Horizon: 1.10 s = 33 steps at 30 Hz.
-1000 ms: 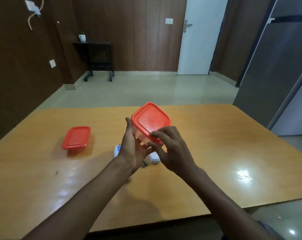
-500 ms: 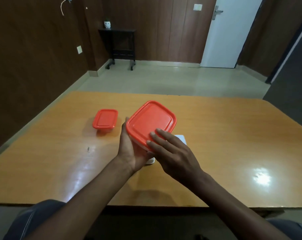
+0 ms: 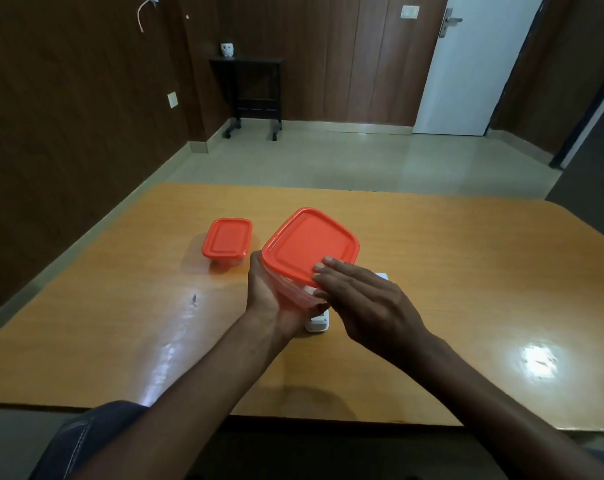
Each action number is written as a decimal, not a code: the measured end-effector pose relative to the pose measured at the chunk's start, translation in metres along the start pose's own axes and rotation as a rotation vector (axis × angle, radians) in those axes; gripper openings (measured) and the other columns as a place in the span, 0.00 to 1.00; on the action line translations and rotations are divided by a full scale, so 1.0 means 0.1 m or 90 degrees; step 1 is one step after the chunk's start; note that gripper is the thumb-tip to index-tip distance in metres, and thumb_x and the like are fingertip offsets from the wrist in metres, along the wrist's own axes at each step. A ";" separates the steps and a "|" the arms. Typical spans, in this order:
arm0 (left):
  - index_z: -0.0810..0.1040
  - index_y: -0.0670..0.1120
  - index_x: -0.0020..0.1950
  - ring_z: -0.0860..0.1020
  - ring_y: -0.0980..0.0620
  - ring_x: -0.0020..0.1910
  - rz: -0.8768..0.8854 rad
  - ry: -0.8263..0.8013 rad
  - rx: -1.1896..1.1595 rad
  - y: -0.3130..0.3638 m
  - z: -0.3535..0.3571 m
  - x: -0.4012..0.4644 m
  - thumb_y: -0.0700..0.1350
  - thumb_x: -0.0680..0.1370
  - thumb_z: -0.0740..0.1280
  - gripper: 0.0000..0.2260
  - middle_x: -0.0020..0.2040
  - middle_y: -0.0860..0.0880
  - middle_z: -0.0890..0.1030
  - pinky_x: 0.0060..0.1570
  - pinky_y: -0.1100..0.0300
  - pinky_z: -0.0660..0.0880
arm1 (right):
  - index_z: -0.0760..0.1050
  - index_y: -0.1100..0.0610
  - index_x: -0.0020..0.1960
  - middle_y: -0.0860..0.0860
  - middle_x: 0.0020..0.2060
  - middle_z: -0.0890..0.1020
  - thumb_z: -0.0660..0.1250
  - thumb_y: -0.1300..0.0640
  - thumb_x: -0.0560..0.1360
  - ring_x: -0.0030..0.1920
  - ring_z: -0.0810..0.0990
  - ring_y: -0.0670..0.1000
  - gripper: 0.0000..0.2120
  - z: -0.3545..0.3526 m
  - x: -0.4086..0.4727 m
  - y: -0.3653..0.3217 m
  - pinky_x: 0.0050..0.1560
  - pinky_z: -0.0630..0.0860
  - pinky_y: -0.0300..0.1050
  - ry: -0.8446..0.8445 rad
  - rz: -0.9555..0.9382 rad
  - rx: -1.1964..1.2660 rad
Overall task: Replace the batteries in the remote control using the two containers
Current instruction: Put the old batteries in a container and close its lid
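A clear square container with an orange lid [image 3: 307,244] is held tilted above the table. My left hand [image 3: 266,299] cups its side and bottom. My right hand [image 3: 359,299] lies over the lid's near corner, fingers flat on top and thumb under the rim. Under both hands lies the white remote control [image 3: 317,323], mostly hidden; a white corner of it shows to the right of my right hand. A smaller rectangular container with an orange lid [image 3: 227,241] stands shut on the table to the left.
The orange-brown wooden table [image 3: 467,271] has a small dark speck [image 3: 194,298] left of my hands. Its near edge runs just below my forearms. Beyond it are a tiled floor, a dark side table [image 3: 252,88] and a white door [image 3: 473,64].
The camera has tilted down and shifted, so the table sits lower in view. My right hand's fingers have flattened onto the lid's near corner. The container stays held above the remote.
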State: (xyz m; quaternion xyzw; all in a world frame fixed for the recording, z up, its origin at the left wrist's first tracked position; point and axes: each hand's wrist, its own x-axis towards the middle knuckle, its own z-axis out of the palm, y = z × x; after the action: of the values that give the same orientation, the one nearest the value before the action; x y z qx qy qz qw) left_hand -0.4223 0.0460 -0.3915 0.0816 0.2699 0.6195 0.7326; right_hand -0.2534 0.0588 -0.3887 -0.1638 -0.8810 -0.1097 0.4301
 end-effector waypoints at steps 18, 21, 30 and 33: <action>0.81 0.53 0.63 0.80 0.32 0.62 0.041 0.048 0.025 -0.05 0.06 0.10 0.61 0.72 0.68 0.22 0.65 0.34 0.80 0.54 0.35 0.78 | 0.78 0.54 0.55 0.50 0.46 0.84 0.60 0.50 0.84 0.41 0.85 0.56 0.10 -0.10 0.12 0.80 0.38 0.80 0.45 0.360 0.778 0.113; 0.79 0.53 0.66 0.79 0.31 0.64 0.035 0.040 0.011 -0.08 0.03 0.09 0.60 0.72 0.69 0.24 0.67 0.36 0.78 0.52 0.34 0.79 | 0.77 0.56 0.54 0.54 0.49 0.85 0.64 0.54 0.82 0.29 0.86 0.52 0.07 -0.08 -0.04 1.06 0.36 0.83 0.42 0.414 1.019 0.275; 0.80 0.52 0.66 0.81 0.31 0.60 0.032 -0.002 0.031 -0.16 -0.03 0.10 0.62 0.75 0.68 0.24 0.62 0.35 0.83 0.53 0.28 0.77 | 0.80 0.65 0.49 0.59 0.45 0.84 0.67 0.68 0.76 0.29 0.85 0.54 0.04 0.04 -0.36 1.43 0.41 0.85 0.48 0.320 1.245 0.325; 0.79 0.51 0.66 0.81 0.31 0.61 0.035 -0.012 0.039 -0.18 -0.04 0.10 0.62 0.75 0.68 0.24 0.59 0.36 0.84 0.56 0.26 0.75 | 0.80 0.65 0.42 0.55 0.23 0.83 0.69 0.68 0.73 0.27 0.84 0.52 0.03 0.08 -0.42 1.44 0.46 0.85 0.50 0.211 1.260 0.224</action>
State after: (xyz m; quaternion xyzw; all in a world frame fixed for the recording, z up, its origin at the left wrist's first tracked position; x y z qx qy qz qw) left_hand -0.4082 0.0508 -0.4063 0.1174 0.2795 0.6301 0.7149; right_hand -0.1798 0.1859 -0.4193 -0.7362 -0.2830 0.4052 0.4622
